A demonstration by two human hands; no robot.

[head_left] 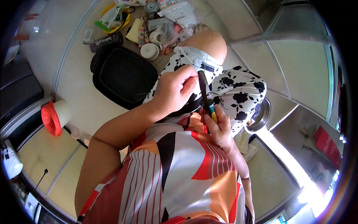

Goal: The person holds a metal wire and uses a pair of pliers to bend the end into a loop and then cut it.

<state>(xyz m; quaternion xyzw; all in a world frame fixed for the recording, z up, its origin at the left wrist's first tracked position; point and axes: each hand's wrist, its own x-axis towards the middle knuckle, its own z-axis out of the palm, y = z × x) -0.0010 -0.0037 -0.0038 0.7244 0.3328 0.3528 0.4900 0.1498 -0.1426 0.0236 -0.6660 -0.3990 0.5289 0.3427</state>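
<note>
My right hand (220, 127) is closed around the green and yellow handle of a tool (210, 108). The tool's long dark blade-like part points up, away from my body. Beside its upper end, my left hand (175, 87) is closed in a pinch, with thumb and forefinger together near the dark part. Whatever lies between those fingertips is too small to make out. Both hands are above my lap, over white trousers (238, 86) with black flowers.
A black tub (125, 76) stands on the floor at left. Beyond it are a dark SPRINT-marked cylinder (106, 42), a white round roll (150, 51) and plastic bags (179, 15). A metal bowl (264, 115) is at right, a red-rimmed bin (52, 117) at far left.
</note>
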